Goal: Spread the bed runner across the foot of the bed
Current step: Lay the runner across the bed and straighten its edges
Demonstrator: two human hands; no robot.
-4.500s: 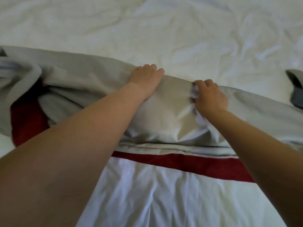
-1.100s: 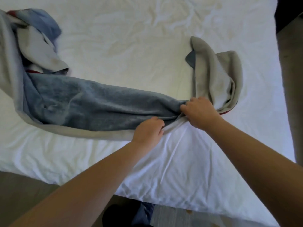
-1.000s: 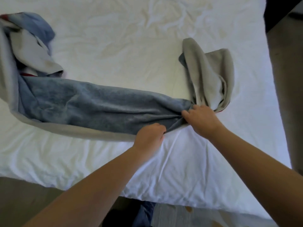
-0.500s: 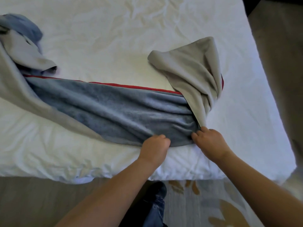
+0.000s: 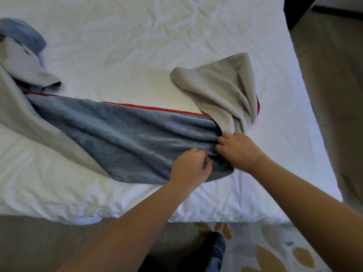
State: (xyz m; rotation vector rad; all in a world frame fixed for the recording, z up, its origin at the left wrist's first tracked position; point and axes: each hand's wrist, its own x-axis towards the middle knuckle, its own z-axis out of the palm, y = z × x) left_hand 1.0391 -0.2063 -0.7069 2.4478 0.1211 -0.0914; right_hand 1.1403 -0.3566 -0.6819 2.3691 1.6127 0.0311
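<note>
Here the single bed runner point(image 5: 121, 138) lies twisted across the near end of the one bed point(image 5: 137, 46). Its blue face is up in the middle, its grey underside is turned over at both ends, and a red edge shows along the far side. The left hand point(image 5: 189, 166) bunches the blue cloth in curled fingers and the right hand point(image 5: 238, 149) pinches it just beside, two grips set close to the right-hand fold, probably to tug that turned end flat.
</note>
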